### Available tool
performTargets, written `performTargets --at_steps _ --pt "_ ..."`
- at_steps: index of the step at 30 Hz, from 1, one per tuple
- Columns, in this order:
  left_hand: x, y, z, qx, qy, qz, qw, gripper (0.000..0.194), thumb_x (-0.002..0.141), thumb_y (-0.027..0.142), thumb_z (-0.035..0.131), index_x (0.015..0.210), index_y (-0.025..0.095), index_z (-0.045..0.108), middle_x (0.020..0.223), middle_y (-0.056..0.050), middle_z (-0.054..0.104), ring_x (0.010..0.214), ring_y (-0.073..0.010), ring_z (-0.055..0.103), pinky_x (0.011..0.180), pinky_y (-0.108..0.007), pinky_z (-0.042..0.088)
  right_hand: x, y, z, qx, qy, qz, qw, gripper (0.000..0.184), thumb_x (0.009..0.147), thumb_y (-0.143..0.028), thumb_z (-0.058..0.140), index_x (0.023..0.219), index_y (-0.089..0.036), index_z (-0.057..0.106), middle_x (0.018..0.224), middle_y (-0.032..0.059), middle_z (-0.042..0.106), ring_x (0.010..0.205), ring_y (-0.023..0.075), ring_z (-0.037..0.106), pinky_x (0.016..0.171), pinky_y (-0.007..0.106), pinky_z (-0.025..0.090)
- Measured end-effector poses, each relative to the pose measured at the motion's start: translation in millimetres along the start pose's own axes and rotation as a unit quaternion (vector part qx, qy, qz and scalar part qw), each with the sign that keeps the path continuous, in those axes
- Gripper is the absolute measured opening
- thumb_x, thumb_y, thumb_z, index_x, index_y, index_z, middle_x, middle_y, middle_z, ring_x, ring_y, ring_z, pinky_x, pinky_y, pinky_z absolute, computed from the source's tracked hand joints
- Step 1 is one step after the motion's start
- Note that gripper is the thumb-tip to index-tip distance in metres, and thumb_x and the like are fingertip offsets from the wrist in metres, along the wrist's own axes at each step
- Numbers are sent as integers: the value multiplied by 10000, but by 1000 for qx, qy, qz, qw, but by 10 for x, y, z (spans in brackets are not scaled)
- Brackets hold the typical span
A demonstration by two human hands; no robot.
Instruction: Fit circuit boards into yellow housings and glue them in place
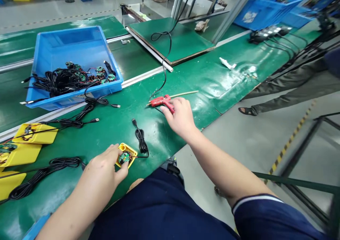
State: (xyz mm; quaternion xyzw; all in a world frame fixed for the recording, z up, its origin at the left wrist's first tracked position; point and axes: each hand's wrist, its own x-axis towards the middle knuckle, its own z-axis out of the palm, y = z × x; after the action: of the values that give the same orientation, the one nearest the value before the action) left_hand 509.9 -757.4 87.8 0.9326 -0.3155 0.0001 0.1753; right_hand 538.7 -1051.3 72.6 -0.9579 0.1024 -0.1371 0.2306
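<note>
My left hand (105,167) grips a small yellow plastic housing (122,146) at its sides, thumb at the near edge. Inside the housing sits a green circuit board (124,157). A bundled black USB cable (141,141) runs out of its right side and lies on the bench. My right hand (181,118) is closed around the handle of a red hot glue gun (159,101), which lies on its side with its nozzle to the left. A pale glue stick (184,93) sticks out behind it. My palm hides part of the handle.
At the back left a blue bin (102,91) holds circuit boards with black cables. Several yellow housings (26,155) with wired parts stand on the left of the green bench (111,126). A black cord (170,45) hangs down to the bench. Another person's legs (289,87) show at right.
</note>
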Motion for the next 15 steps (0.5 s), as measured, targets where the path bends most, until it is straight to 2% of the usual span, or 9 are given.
performTargets --at_steps 2,5,8,11,13,15 --pt "-33 -2 24 4 17 0 1000 201 896 304 550 1037 192 638 1079 -127 772 802 -254 761 707 -333 595 216 157 38 -14 -21 42 999 498 987 -543 531 993 -60 651 1031 203 664 1001 256 596 864 380 454" --pt "-59 37 13 12 36 -6 999 240 909 305 516 1068 173 638 1075 -142 766 818 -259 747 733 -339 565 348 265 91 -1 -51 69 996 543 905 -613 590 874 -72 626 878 116 645 847 163 588 745 284 409" --pt "7 119 -100 -1 -24 -37 999 208 894 298 536 984 171 675 848 -79 753 658 -216 685 621 -300 483 315 313 69 33 -86 87 992 512 868 -614 607 781 -109 601 731 32 592 681 95 538 635 240 360" --pt "157 177 -258 -21 -106 -75 991 197 855 322 583 840 169 707 655 -33 680 544 -174 582 546 -282 373 181 360 -36 82 -97 109 986 434 871 -572 630 764 -155 575 652 -1 551 573 93 494 550 240 366" --pt "255 168 -341 -30 -153 -100 983 222 827 357 611 786 167 718 566 -12 616 488 -151 501 517 -281 310 24 364 -137 194 -77 121 970 340 865 -506 671 885 -175 599 721 9 607 579 120 548 556 259 440" --pt "325 133 -394 -42 -184 -127 974 235 789 382 636 768 167 730 521 4 569 464 -137 446 503 -282 278 -198 325 -253 328 -74 116 935 324 842 -451 714 1031 -207 617 843 28 677 625 156 631 606 308 525"
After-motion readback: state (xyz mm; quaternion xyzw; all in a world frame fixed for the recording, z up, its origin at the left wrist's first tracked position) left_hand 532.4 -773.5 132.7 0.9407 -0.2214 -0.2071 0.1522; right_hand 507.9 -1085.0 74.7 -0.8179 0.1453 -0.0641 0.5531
